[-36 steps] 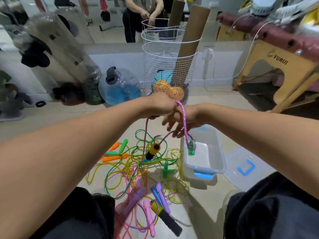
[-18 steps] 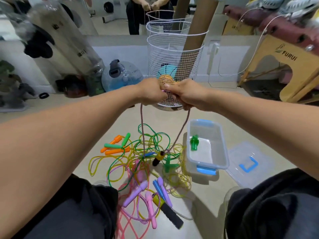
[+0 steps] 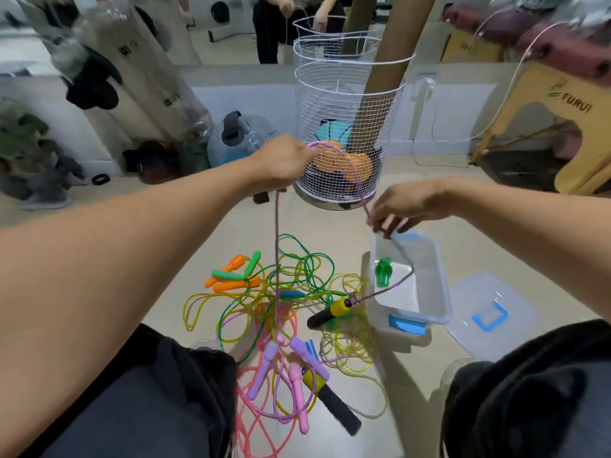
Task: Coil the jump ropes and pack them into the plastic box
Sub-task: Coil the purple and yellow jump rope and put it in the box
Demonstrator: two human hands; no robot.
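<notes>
Beige floor (image 3: 330, 226) carries everything, seen from above btwn the person's two knees. White wire basket (image 3: 347, 127) stands at the far side w/ a cardboard tube (image 3: 386, 71) leaning in it and an orange ball low inside. Clear lid (image 3: 489, 312) w/ blue handle lies flat, just right of the box. Plastic box (image 3: 426, 279) sits open, right of centre, blue latches at both ends; one green handle (image 3: 383, 271) stands inside, otherwise it looks bare. Rope pile (image 3: 297, 292) sprawls left of the box: yellow, green, pink and lilac cords tangled, w/ orange/green handles at its far left and pink/lilac handles toward the near edge.

Left hand (image 3: 281, 163) is raised, fist closed around a pink-purple braided rope (image 3: 350, 170); one strand drops straight down from it into the pile. Other strand arcs over in front of the basket to the right hand (image 3: 403, 206), lower, above the box's far end, thumb and fingertips pinching the cord, remaining fingers loosely curled. From there the rope dips across the box and runs to a yellow-black handle (image 3: 330, 312), off the box's near left corner. A second yellow-black handle (image 3: 330, 401) lies at the pile's near edge.
</notes>
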